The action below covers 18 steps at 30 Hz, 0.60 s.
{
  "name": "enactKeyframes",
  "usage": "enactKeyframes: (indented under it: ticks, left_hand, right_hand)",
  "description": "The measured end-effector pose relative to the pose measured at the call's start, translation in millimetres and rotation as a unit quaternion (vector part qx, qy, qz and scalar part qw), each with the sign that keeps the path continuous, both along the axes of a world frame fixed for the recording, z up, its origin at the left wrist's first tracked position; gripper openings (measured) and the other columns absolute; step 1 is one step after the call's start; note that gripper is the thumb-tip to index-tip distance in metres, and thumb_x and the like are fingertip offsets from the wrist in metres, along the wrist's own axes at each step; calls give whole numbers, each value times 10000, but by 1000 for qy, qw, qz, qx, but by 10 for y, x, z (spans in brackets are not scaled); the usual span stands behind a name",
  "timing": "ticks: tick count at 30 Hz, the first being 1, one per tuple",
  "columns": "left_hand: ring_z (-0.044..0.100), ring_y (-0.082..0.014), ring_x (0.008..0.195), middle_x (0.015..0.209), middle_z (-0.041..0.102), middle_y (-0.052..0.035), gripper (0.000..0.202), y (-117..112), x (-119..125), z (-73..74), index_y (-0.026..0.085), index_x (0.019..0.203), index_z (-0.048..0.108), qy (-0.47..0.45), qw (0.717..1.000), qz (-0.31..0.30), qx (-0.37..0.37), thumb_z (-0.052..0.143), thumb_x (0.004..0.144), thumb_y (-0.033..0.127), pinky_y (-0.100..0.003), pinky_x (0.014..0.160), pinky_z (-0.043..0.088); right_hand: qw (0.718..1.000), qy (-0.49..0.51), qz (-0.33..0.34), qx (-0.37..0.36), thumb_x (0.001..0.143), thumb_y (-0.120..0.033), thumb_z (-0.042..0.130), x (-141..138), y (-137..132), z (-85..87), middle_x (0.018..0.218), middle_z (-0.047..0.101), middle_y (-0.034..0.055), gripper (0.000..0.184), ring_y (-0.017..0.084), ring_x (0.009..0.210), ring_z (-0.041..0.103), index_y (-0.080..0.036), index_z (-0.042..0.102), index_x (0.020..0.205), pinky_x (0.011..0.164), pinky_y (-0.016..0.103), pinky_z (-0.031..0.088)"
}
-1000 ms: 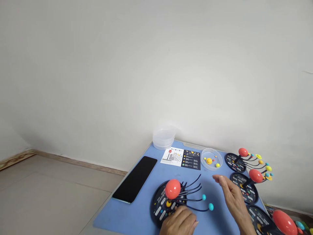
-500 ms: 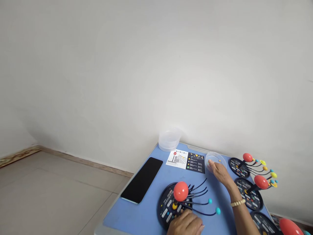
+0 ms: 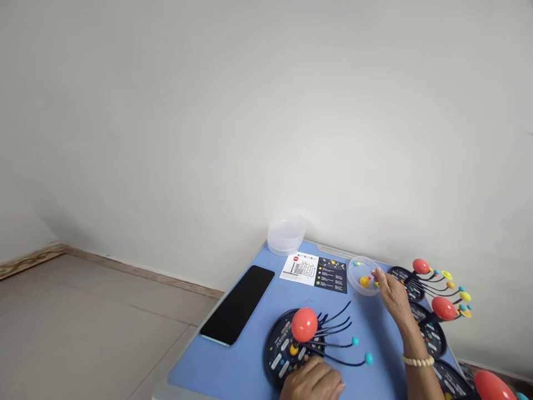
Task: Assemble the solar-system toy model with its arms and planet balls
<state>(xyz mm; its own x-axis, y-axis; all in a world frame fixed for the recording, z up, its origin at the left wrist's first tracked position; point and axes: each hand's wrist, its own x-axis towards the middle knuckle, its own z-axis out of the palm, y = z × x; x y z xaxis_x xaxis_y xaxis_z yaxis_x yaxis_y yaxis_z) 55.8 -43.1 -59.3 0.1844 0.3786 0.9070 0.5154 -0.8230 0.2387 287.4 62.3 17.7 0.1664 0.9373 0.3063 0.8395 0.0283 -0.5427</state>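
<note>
At the table's front stands a solar system model (image 3: 278, 355), with a red ball (image 3: 305, 324) on top and curved black arms, two of which end in turquoise balls (image 3: 368, 359). My left hand (image 3: 312, 380), fingers curled, grips the near edge of its dark round base. My right hand (image 3: 393, 294) is at the right rim of a clear round tub (image 3: 352, 284), thumb and fingers pinched together. Whatever the pinch holds is too small to make out. Inside the tub lie a yellow-orange ringed piece (image 3: 365, 281) and several small coloured balls (image 3: 357, 264).
Behind the model lies a printed instruction sheet (image 3: 300, 268), with a black phone (image 3: 237, 305) to its left. Stacked clear tubs (image 3: 286, 238) stand at the back corner by the wall. Several similar models (image 3: 443, 308) line the right edge of the blue table (image 3: 233, 369).
My right hand has moved out of the tub toward its right rim, uncovering the coloured pieces inside. My left hand stays at the model's base. The view has shifted slightly.
</note>
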Motion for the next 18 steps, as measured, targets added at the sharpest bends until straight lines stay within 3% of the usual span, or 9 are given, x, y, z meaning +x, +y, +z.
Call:
enactKeyframes:
  ticks: [7,18]
  left_hand:
    - [506,-135,490,531,549,0,358,-27,-23,-14,189,671,580,-3,999,-26,-40,374,964,177,-237,497,431]
    - [504,-134,475,515,548,1,352,-20,-14,10,190,674,575,-9,999,-21,-23,373,962,172,-239,488,436]
  right_hand:
    - [999,-33,-16,20,921,-633,245,41,-22,8,843,729,125,686,253,793,650,-167,741,839,675,308,426]
    - [998,-43,3,44,916,-511,359,47,-1,-74,987,733,109,506,260,914,649,-180,739,961,755,330,446]
